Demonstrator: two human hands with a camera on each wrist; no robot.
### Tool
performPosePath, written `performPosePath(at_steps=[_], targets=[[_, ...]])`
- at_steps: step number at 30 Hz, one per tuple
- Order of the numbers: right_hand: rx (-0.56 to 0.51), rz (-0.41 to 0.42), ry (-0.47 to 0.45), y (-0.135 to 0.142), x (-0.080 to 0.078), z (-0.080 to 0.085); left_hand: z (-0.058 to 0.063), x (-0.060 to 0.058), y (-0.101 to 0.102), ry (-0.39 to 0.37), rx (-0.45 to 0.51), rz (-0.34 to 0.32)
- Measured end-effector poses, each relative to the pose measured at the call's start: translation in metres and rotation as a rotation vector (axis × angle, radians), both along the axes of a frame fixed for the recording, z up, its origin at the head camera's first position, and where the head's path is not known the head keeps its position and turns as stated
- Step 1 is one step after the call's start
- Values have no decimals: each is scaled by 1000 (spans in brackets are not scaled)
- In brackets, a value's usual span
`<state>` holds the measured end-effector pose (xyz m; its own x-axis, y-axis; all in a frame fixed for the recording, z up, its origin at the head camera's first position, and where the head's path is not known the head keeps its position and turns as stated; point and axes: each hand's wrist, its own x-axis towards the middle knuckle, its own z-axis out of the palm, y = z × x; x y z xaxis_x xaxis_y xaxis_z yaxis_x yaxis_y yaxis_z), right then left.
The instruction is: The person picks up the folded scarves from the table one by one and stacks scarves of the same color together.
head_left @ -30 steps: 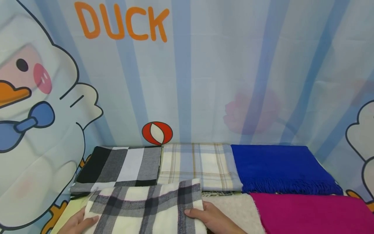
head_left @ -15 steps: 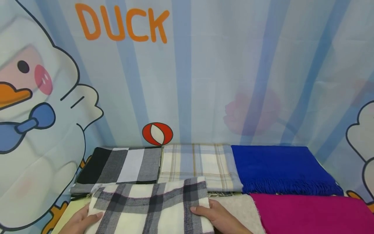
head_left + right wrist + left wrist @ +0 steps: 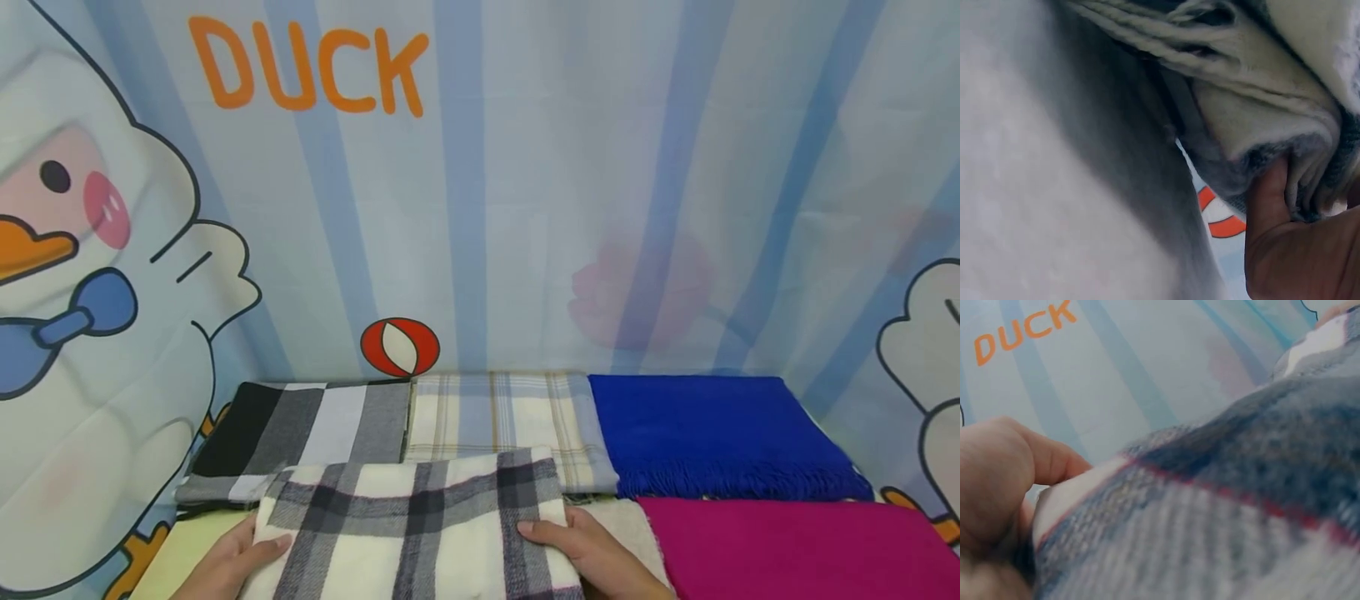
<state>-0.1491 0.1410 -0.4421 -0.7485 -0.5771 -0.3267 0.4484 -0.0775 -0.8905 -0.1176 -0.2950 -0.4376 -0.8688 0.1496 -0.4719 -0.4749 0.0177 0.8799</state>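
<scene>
A pale striped backdrop (image 3: 517, 183) lettered DUCK in orange rises behind rows of folded cloths, a blue cloth (image 3: 720, 429) among them at four o'clock. The left hand (image 3: 228, 557) pinches the checked cloth (image 3: 408, 537) at its nine o'clock side, the right hand (image 3: 600, 554) at its three o'clock, both thumbs lying over the near face. Held at six o'clock in the head view, it is cream with grey-black bands, thin reddish lines and a fuzzy, gently sagging top edge.
</scene>
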Motion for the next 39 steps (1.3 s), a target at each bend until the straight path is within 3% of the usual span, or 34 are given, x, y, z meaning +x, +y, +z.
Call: performPosePath(at_steps=[12, 20, 30, 39], targets=[[-66, -8, -57, 25, -5, 2, 4, -6, 16, 29, -3, -98], [-40, -53, -122, 40, -8, 3, 6, -11, 34, 42, -36, -82], [-75, -41, -107, 61, -8, 8, 5, -15, 54, 59, -2, -107], [218, -196, -45, 70, -8, 10, 2, -18, 68, 88, 64, -136]])
